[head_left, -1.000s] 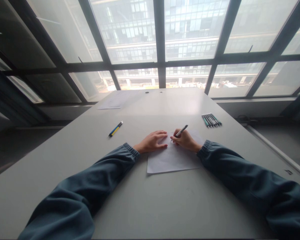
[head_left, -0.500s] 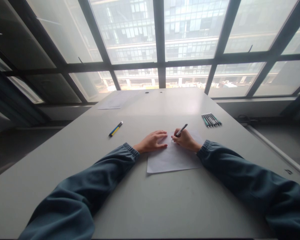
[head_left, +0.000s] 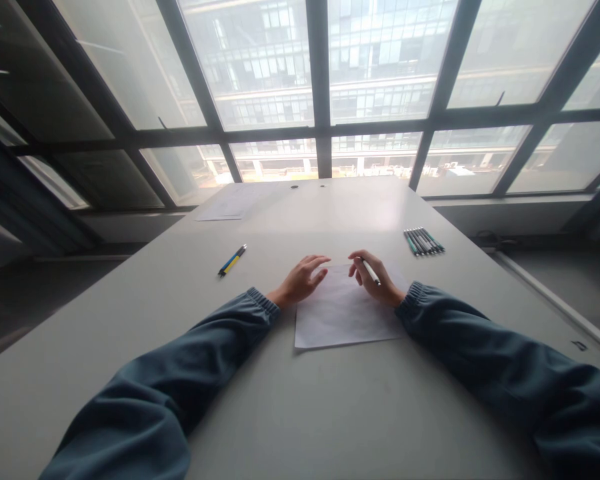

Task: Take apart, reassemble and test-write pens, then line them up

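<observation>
We count two hands, one sheet of paper under them, one pen in hand, one loose blue-and-yellow pen, one group of pens lying side by side, and one further sheet at the far end. The right hand (head_left: 375, 279) is closed round a white pen (head_left: 371, 272), gripped between thumb and fingers; the pen's long axis runs diagonally, one end toward the far left near the fingertips, the other toward the near right across the hand. Which end is the tip we cannot tell. The pen sits over the far right part of the sheet of paper (head_left: 343, 317). The left hand (head_left: 303, 279) grasps nothing: its fingers are loosely spread and slightly curled, poised at the sheet's far left corner, and contact with the paper cannot be confirmed. The sheet lies flat on the grey surface (head_left: 300, 413), between the two dark sleeves. The blue-and-yellow pen (head_left: 232, 260) lies well to the left, pointing far right. The row of pens (head_left: 423, 241) lies to the far right; their exact number is too small to count. The second sheet (head_left: 230, 204) rests near the window.
</observation>
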The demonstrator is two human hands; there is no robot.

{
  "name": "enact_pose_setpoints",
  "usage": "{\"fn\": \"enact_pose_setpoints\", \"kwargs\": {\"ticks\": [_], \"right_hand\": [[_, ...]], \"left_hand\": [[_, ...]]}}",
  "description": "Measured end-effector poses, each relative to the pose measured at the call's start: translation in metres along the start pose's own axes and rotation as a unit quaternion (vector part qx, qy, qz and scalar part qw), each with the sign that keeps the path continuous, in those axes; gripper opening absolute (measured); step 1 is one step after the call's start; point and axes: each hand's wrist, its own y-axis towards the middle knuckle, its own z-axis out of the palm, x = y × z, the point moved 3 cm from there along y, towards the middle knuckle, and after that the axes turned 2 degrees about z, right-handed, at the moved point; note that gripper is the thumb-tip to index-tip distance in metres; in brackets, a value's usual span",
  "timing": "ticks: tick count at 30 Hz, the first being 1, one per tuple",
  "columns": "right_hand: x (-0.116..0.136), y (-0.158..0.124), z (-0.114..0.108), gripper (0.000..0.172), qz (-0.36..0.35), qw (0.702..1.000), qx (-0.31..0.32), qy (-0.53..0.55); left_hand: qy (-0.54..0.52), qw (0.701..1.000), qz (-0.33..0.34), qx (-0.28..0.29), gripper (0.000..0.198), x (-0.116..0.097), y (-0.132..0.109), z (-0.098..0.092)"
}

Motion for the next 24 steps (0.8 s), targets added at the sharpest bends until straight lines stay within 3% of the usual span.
{"fn": "enact_pose_setpoints", "kwargs": {"ticks": [2,4,7,13,18,24], "right_hand": [[-0.002,0.001,0.001,0.028,-0.014,1.000,-0.003,-0.014],[-0.008,0.004,0.002,0.048,0.008,1.000,-0.020,-0.004],[-0.015,0.007,0.006,0.063,0.036,0.999,-0.005,0.026],[-0.013,0.007,0.004,0.059,0.036,0.998,-0.009,0.047],[-0.016,0.006,0.005,0.056,0.032,0.999,0.002,0.036],[-0.014,0.006,0.006,0.050,0.035,0.999,0.018,0.013]], "left_hand": [[-0.002,0.999,0.000,-0.035,0.032,0.000,0.000,-0.003],[-0.010,0.998,0.016,-0.055,0.029,-0.003,0.000,-0.005],[-0.032,0.997,0.054,-0.047,0.029,-0.008,0.000,-0.005],[-0.056,0.989,0.137,0.022,0.048,-0.016,0.000,-0.001],[-0.076,0.983,0.164,0.023,0.057,-0.019,0.000,-0.003],[-0.091,0.979,0.177,0.051,0.040,-0.024,-0.001,-0.004]]}}
